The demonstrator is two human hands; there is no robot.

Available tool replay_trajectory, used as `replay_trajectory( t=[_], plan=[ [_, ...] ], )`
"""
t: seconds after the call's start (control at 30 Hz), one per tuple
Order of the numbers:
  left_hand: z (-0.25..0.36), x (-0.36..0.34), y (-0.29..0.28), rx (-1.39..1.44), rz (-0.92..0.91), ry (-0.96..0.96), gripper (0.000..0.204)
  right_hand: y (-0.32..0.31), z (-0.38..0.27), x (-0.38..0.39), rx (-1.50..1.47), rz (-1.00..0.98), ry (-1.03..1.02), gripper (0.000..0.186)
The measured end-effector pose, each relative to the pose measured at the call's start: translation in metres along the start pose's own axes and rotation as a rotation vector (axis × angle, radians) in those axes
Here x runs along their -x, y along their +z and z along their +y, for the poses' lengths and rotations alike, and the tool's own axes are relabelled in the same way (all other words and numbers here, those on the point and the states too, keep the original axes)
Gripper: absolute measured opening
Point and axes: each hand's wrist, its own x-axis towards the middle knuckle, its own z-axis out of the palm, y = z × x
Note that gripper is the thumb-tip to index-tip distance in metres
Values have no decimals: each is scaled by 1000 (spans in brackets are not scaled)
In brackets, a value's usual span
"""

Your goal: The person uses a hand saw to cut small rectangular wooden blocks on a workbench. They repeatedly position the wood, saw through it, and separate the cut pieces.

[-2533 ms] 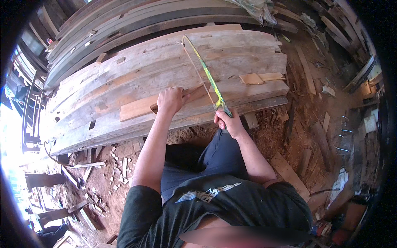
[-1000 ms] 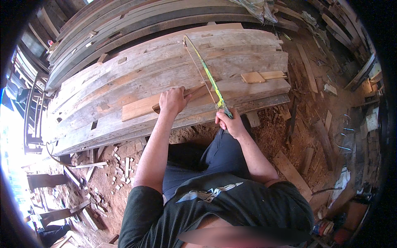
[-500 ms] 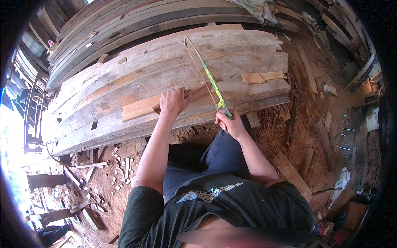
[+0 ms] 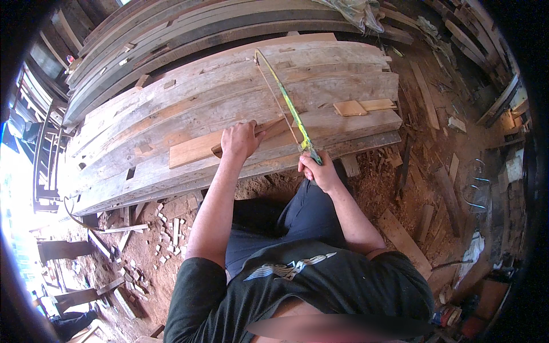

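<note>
My right hand [image 4: 320, 171] is wrapped round the grip of a bow saw [image 4: 284, 97] with a curved yellow-green frame and a thin, rust-brown blade. Its far tip points away from me over the planks. The blade stands at the right end of a light wooden board [image 4: 194, 150], by a thin tapering part. My left hand [image 4: 240, 140] grips this board from above, fingers curled over it, and hides its middle. The board lies on a stack of thick weathered timbers [image 4: 200, 111]. Whether the blade touches the wood I cannot tell.
Two small wood pieces [image 4: 350, 108] lie to the right on the timbers. Longer beams [image 4: 200, 35] are stacked behind, with a plastic sheet [image 4: 363, 14] on top. Small offcuts [image 4: 166, 234] litter the floor at left; loose boards [image 4: 404, 243] and wood chips cover it at right.
</note>
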Motion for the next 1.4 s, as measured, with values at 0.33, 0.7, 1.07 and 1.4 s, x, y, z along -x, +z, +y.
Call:
replay_trajectory(
  t=[0.33,0.7,1.07,1.4],
  plan=[
    [-1,1,2,1,21,-3,51,0,2,-1,-5,2,-7,32],
    [61,113,-112,1149,555,684,23,2,5,-5,-1,7,14,22],
    [108,232,-216,1648,532,1539,24,9,-5,-1,-19,0,4,28],
    [92,254,-215,1562,597,1700,28,4,3,-3,-46,31,-7,32]
  ],
)
